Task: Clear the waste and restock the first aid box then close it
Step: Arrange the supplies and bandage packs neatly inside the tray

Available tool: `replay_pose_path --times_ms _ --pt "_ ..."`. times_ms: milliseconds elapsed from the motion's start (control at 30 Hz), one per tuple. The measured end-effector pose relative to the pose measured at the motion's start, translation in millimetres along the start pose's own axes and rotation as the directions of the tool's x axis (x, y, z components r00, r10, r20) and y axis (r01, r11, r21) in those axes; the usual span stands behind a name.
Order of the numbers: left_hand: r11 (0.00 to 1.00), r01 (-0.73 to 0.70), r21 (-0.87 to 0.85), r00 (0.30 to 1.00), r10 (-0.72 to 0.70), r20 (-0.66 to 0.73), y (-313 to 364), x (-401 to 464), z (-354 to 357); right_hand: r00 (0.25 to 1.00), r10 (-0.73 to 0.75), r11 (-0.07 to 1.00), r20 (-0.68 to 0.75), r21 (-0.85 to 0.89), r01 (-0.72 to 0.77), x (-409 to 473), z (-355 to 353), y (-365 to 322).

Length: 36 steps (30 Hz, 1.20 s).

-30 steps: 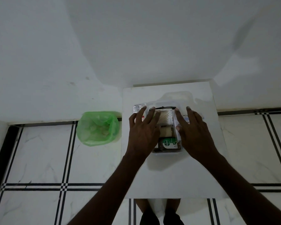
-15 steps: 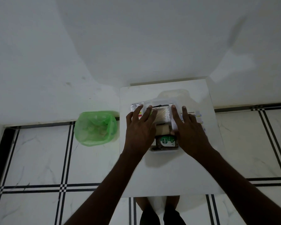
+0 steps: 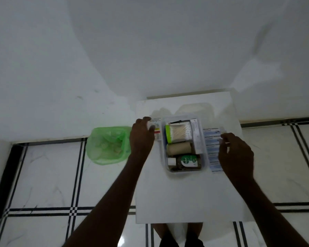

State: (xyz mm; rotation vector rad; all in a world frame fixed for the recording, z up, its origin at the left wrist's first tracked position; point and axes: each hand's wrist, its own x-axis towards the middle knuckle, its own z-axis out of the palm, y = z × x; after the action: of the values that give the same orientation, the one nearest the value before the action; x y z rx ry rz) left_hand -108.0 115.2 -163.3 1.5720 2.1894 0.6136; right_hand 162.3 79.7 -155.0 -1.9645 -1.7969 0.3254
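The clear first aid box stands open in the middle of a white table. It holds a cotton swab pack, a beige bandage roll, a dark antiseptic bottle and a white tube carton. Its clear lid lies just behind it. My left hand curls over a small white carton left of the box. My right hand sits with bent fingers on the right edge of a blue-and-white strip pack; its grip is blurred.
A bin lined with a green bag, with scraps inside, stands on the tiled floor left of the table. A white wall rises behind the table. My feet show below the table's near edge.
Both hands have left the top of the box and moved apart, the left to the small carton, the right to the strip pack. The box contents now show.
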Motion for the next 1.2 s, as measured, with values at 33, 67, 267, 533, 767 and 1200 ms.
replay_pose_path --times_ms 33,67,267,533,767,1200 --pt "0.998 -0.023 0.062 0.996 0.018 0.085 -1 5 5 1.0 -0.005 1.0 -0.005 -0.014 0.005 -1 2 3" --pt "0.99 -0.061 0.129 0.988 0.042 0.146 -3 10 10 1.0 -0.005 1.0 -0.003 -0.019 0.005 -2 6 4" --pt "0.973 -0.077 0.219 0.985 0.041 0.166 1 24 23 0.997 -0.037 0.999 0.071 -0.007 0.038 -2 25 -1" --pt "0.917 0.222 -0.332 0.968 -0.247 -0.035 6 24 -10 0.997 -0.07 0.997 0.04 0.027 0.069 1 21 -5" --pt "0.845 -0.075 -0.529 0.961 -0.08 -0.265 72 -25 -81 0.996 -0.093 0.989 -0.013 0.114 0.094 2 13 -22" --pt "0.975 -0.213 0.057 0.976 0.209 0.065 82 -69 -6 0.931 0.351 0.92 0.1 -0.221 -0.323 -15 43 8"
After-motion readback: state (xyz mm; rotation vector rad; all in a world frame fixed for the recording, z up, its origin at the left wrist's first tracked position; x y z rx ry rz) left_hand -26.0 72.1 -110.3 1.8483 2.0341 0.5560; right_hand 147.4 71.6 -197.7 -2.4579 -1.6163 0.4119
